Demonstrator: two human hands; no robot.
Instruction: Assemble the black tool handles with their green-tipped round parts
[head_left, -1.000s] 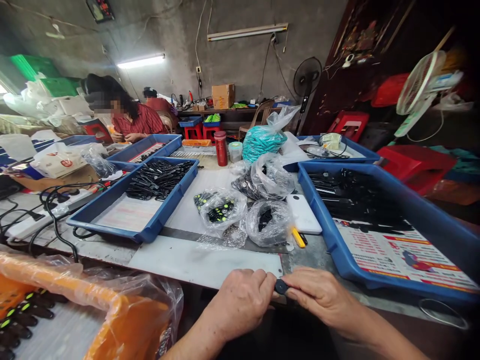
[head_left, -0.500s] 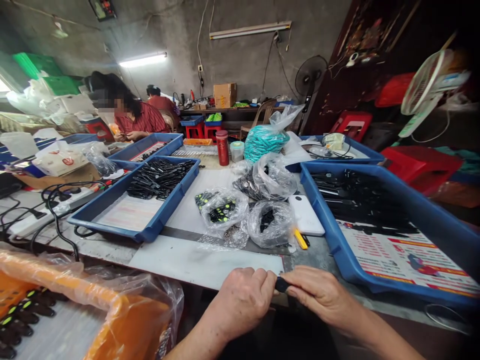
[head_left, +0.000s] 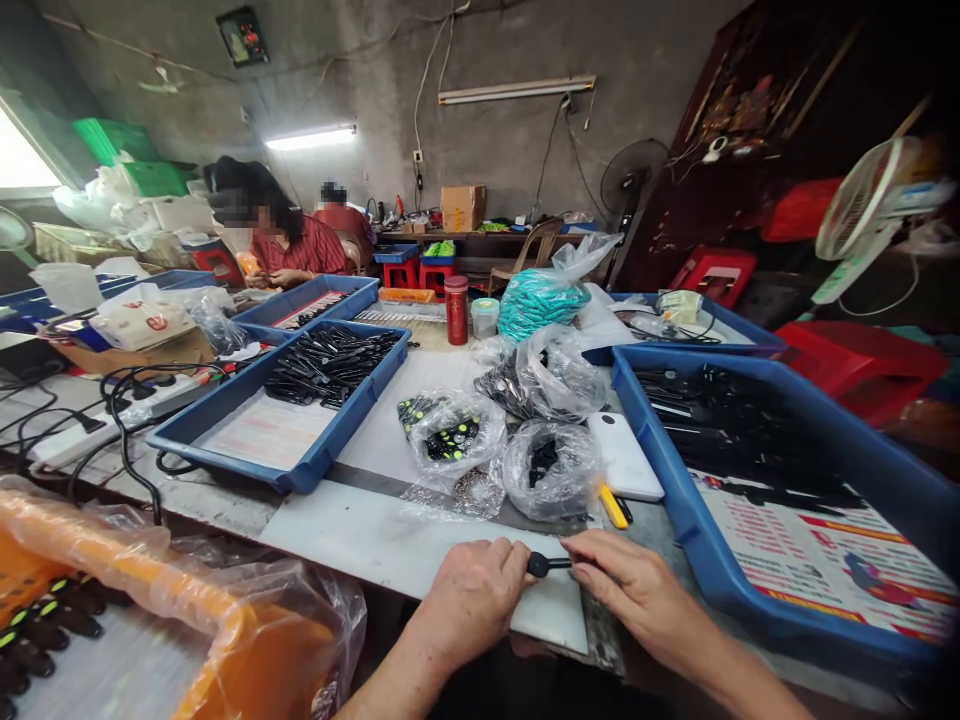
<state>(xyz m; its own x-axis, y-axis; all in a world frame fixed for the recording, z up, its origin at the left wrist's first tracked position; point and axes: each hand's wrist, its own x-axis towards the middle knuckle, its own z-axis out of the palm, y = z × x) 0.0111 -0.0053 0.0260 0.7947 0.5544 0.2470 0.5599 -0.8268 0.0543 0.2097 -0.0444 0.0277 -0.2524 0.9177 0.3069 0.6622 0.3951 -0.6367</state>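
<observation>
My left hand is closed around a small black part whose rounded end sticks out past the fingers. The rest of it is hidden in the fist. From that rounded end a thin dark strip runs to my right hand, which pinches its far end between thumb and fingers. Both hands are over the front edge of a white board. Beyond them, open plastic bags hold black pieces and black pieces with yellow-green dots.
Blue trays with black parts stand left and right. A yellow-handled tool lies near a white phone-like slab. An orange crate is at lower left. A person in a red shirt sits across the table.
My hands have moved slightly apart, and a thin dark strip now shows between the rounded black end and my right fingers. The camera view has shifted a little.
</observation>
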